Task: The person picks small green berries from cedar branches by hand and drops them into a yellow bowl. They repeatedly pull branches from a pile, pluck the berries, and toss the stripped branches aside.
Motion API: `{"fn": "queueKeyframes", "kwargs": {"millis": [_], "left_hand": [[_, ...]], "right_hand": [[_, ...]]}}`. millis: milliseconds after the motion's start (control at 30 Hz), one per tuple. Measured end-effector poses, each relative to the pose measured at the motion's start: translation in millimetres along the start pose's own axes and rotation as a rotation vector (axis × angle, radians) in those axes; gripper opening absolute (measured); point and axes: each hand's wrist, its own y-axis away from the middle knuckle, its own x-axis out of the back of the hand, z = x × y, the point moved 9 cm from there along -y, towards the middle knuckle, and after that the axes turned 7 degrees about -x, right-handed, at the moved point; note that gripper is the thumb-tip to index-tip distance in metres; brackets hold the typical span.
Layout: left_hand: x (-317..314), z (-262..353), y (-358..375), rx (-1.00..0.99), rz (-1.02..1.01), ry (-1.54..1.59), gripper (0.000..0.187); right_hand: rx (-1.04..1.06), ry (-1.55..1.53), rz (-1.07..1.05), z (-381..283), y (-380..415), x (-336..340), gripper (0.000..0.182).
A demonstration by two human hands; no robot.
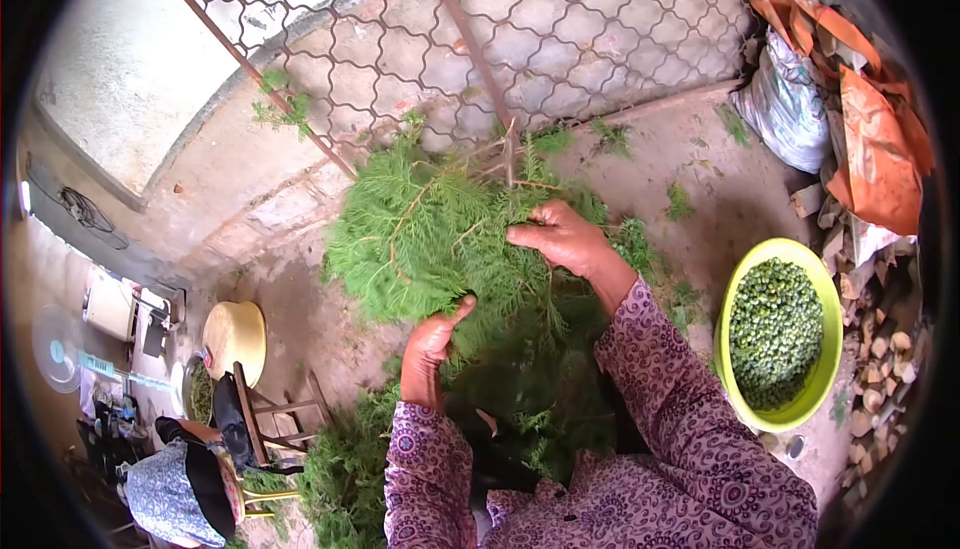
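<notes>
A large bunch of feathery green branches (400, 239) with thin brown stems is held out in front of me, over my dark-covered lap (530, 389). My left hand (432, 342) grips its near lower edge; the thumb shows on top while foliage hides the other fingers. Higher and to the right, my right hand (565, 239) is closed on the sprigs, thumb and bent fingers pressed together. Loose bits of the same greenery lie on my lap, and a heap of cut branches (350, 464) rests on the ground at my left.
To the right stands a yellow-green basin (725, 349) full of small round green fruits, near stacked firewood (880, 379) and sacks (790, 99). Wire mesh fencing (600, 29) is ahead. At left are a tan tub (236, 341), a wooden stool (275, 414) and another seated person (175, 489).
</notes>
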Motion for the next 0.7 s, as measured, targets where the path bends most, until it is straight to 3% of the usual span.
{"fn": "queueKeyframes", "kwargs": {"millis": [67, 133, 200, 267, 333, 400, 433, 500, 533, 600, 667, 700], "left_hand": [[22, -25, -18, 0.11, 0.005, -0.122, 0.043], [33, -5, -22, -0.067, 0.171, 0.148, 0.034], [40, 4, -17, -0.081, 0.275, 0.136, 0.03], [47, 30, -7, -0.309, 0.388, 0.161, 0.021], [8, 44, 2, -0.335, 0.211, 0.148, 0.021], [-38, 39, 7, -0.361, -0.053, 0.076, 0.044], [-47, 34, 9, -0.359, -0.051, 0.078, 0.044], [-78, 25, 17, -0.381, -0.251, -0.232, 0.071], [-80, 25, 18, -0.376, -0.253, -0.232, 0.071], [-82, 14, 16, -0.239, -0.258, -0.446, 0.084], [-75, 3, 9, -0.246, -0.231, -0.432, 0.081], [-69, -1, 7, -0.181, -0.195, -0.299, 0.078]], "right_hand": [[0.003, 0.012, 0.025, 0, -2, 7, 0.03], [0.062, 0.087, 0.001, 4, -9, 10, 0.038], [0.053, 0.162, 0.083, 9, -12, 15, 0.036], [0.044, 0.24, 0.16, 6, -9, 16, 0.035], [0.095, 0.583, 0.344, -19, 3, 15, 0.034], [0.123, 0.533, 0.357, -16, 8, 4, 0.036], [0.149, 0.479, 0.377, -15, 10, 1, 0.041], [0.075, 0.499, 0.298, -4, 3, -11, 0.043], [0.001, 0.516, 0.22, 8, -2, -20, 0.046], [0.064, 0.494, 0.203, 15, -3, -34, 0.046], [0.233, 0.675, 0.264, 6, 1, -48, 0.041], [0.195, 0.699, 0.181, 4, 0, -54, 0.036]]}}
